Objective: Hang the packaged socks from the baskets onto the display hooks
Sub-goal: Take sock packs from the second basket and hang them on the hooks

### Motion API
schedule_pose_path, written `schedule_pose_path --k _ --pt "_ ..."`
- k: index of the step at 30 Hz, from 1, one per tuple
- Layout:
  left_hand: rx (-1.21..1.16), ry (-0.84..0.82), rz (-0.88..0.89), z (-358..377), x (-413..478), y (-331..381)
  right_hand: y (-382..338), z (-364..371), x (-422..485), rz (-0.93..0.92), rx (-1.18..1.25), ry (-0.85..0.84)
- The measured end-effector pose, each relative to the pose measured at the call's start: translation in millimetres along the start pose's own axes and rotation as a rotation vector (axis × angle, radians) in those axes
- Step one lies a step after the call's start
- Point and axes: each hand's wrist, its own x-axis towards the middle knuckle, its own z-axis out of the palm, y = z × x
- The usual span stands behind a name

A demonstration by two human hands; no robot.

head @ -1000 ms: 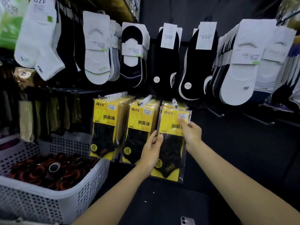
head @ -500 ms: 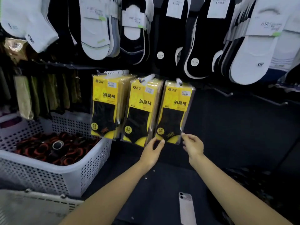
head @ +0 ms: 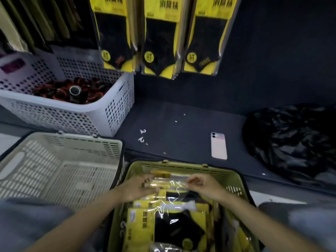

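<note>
Pinching the clear plastic edge of a sock pack (head: 171,182), the right hand's (head: 201,186) fingers (head: 190,180) are curled tightly with the thumb closed against them. The left hand (head: 132,190) meets the same pack from the other end. Its fingers (head: 145,181) lie fairly straight against the plastic, and no grip shows through the motion blur. The pack spans the gap between the two sets of fingertips, its long axis running left to right, and it appears to stand on edge near the far wall of the green basket (head: 181,165).

Nearer the person, more sock packs (head: 163,226) lie flat in that basket below both wrists. Their yellow headers point to the person's left and the black socks to the right. A beige basket (head: 72,142) sits just beside the green one on the left.

Beyond the baskets runs a dark shelf (head: 172,128). A phone (head: 218,145) lies face down on it, with small white scraps (head: 141,135) to its left. A crumpled black bag (head: 294,139) is at the right end, and a white perforated basket (head: 112,113) holding red-and-black rolled items (head: 60,90) is at the left. Above the shelf, three bunches of hung packs (head: 160,33) dangle side by side against a dark wall, long axes vertical and yellow corners at the bottom.
</note>
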Motion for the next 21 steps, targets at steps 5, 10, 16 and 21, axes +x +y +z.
schedule_pose_path --k 5,10,16,21 --pt "0.055 -0.154 -0.211 4.3 -5.7 -32.4 17.8 22.1 -4.7 -0.046 -0.242 -0.179" --pt "0.044 -0.271 -0.21 22.4 -16.5 -42.7 25.1 41.4 -8.8 -0.054 -0.503 -0.382" --pt "-0.062 -0.158 -0.177 32.3 -22.9 -47.9 34.7 61.2 -14.2 -0.081 -0.573 -0.362" --pt "-0.077 -0.071 -0.21 26.7 -19.6 -43.6 24.2 41.8 -10.4 -0.19 -0.582 -0.135"
